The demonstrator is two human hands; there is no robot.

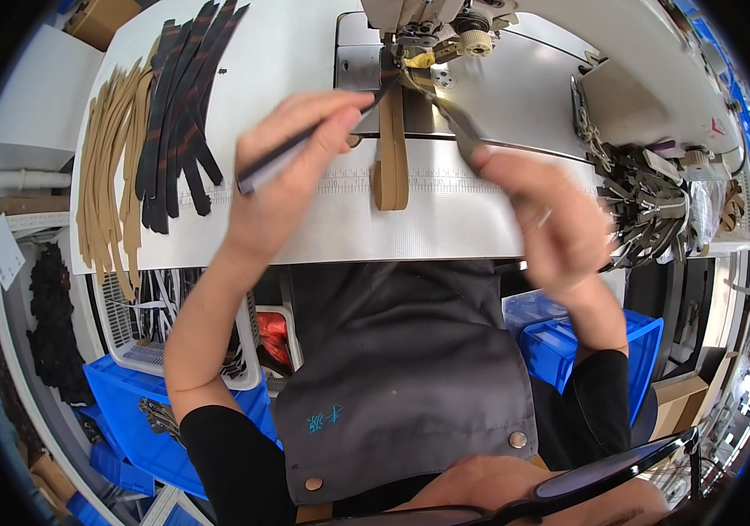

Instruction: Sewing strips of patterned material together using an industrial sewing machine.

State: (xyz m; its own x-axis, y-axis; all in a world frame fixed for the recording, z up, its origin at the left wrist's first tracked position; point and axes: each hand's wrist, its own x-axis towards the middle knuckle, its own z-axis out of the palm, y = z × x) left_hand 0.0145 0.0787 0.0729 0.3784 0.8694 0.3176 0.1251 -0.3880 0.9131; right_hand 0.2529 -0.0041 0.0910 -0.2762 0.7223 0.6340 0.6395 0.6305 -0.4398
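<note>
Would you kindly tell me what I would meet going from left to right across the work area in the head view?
Tan strips, black strips, left hand, folded tan strap, right hand, heap of dark strips.

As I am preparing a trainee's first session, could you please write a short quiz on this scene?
1. Which colour is the looped strap at the machine?
A) red
B) tan
C) blue

2. True or false: the left grip and the right grip each hold a tool.

3. On the left side of the table, what lies just right of the tan straps?

Key: 1. B. 2. True. 3. Black straps.
</note>
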